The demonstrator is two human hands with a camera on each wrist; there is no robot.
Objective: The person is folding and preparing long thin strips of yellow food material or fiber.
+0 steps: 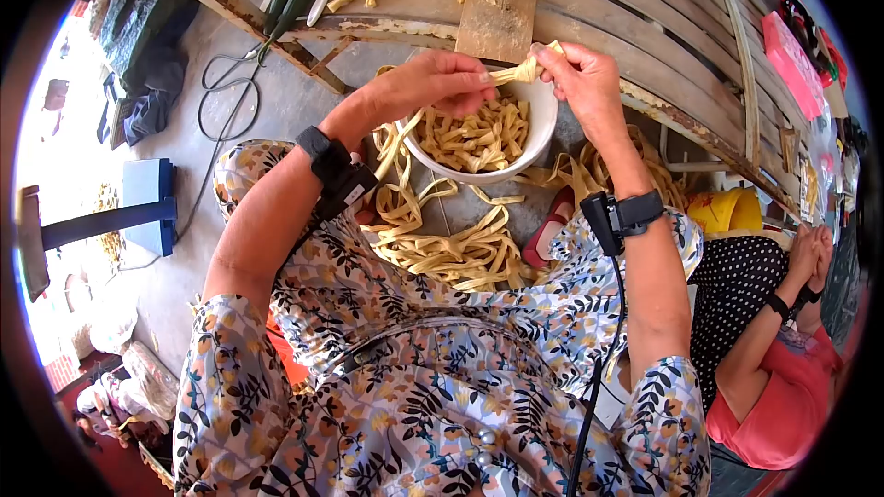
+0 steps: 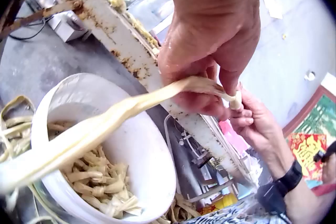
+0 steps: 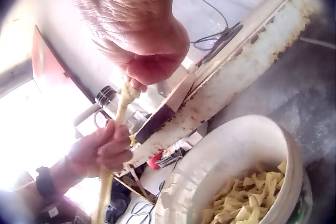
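1. Slatted bench point(image 1: 645, 23): just beyond bucket, stretching well off to its R; rusty front edge close to far rim, blocking that side. Concrete floor point(image 1: 180, 161) L of bucket: wide stretch, w/ room to move.
2. Second person point(image 1: 783, 396): seated well R of bucket, hands together, closing off that end.
3. Strip heap point(image 1: 451, 244): loose & tangled, on bucket's near side, w/ more strips to its R; taking up most of nr. floor.
4. White bucket point(image 1: 543, 120), i.e. landmark: knotted pieces point(image 1: 474, 143) inside, below rim; mouth facing up, w/ air gap betw. rim & hands.
5. Plank point(image 1: 497, 9): across bench slats, straight beyond bucket, nr. end at bench edge.
6. Blue box point(image 1: 149, 207): on floor, well L of bucket. Yellow container point(image 1: 727, 212): R of bucket, by bench edge.
7. L hand point(image 1: 433, 83): above bucket's far L rim, thumb & fingers closed in pinch on strip. R hand point(image 1: 585, 78): above far R rim, thumb & fingertips pinched on strip's knotted end.
8. Strip point(image 2: 136, 103): pale yellow, betw. hands over bucket's far rim; long tail from L hand, down past bucket's L side.
9. Knot point(image 1: 527, 72): in strip, above bucket's far rim, close to R fingertips.
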